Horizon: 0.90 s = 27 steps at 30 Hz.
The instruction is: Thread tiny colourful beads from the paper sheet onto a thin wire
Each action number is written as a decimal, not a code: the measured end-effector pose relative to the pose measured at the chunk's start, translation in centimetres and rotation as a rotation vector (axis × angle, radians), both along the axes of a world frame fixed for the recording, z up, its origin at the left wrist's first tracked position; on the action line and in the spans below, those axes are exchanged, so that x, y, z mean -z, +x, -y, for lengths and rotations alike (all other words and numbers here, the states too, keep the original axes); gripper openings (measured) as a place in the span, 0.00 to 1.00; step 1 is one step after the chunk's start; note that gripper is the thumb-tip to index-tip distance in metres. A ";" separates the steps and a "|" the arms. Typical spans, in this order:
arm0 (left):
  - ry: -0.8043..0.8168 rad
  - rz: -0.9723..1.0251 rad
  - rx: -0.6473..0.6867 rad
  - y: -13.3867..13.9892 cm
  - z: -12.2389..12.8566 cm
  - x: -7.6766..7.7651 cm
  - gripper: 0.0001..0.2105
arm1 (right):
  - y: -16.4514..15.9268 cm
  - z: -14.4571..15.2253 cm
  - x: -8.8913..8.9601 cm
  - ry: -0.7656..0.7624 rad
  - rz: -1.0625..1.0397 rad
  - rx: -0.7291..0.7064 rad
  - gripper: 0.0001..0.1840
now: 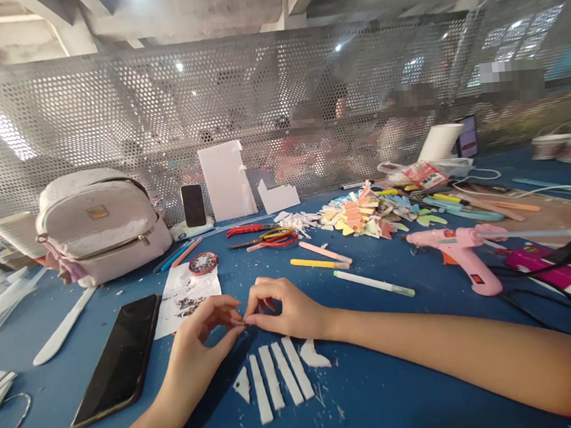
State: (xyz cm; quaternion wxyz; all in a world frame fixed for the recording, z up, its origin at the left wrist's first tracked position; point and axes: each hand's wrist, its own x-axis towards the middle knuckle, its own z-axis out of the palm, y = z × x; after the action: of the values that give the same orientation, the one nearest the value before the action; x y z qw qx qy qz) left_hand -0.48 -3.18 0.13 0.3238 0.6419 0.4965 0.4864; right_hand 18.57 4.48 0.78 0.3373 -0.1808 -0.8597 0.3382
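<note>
Over the middle of the blue table, my left hand and my right hand meet fingertip to fingertip. Each has thumb and fingers pinched together; whatever is between them is too small to make out. Just below lie several white foam strips side by side. A small white pointed piece with a dark dot lies at their left, and a white curved piece at their right. Beyond my left hand is a white paper sheet with dark bits and a small round red-rimmed container.
A black phone lies at left, near a white plastic knife and a pale backpack. Red-handled scissors, markers and a pile of coloured scraps lie farther back. A pink glue gun and a magenta power strip are at right.
</note>
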 end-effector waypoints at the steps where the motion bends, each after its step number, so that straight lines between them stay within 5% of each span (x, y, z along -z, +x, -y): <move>1: -0.003 0.011 -0.003 0.0 0.0 0.0 0.10 | 0.0 0.0 0.0 -0.006 0.000 0.005 0.05; 16: -0.132 0.136 0.002 -0.2 0.1 0.0 0.17 | 0.1 0.3 0.0 0.214 0.058 -0.115 0.05; 27: -0.109 0.193 -0.016 0.0 -0.1 -0.1 0.15 | 0.1 0.1 -0.3 0.132 0.156 -0.141 0.06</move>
State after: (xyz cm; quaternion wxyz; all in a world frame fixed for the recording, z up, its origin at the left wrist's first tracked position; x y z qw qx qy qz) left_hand -0.43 -3.05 0.21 0.4009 0.5695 0.4937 0.5207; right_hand 18.66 4.43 1.04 0.2557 -0.1228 -0.9145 0.2885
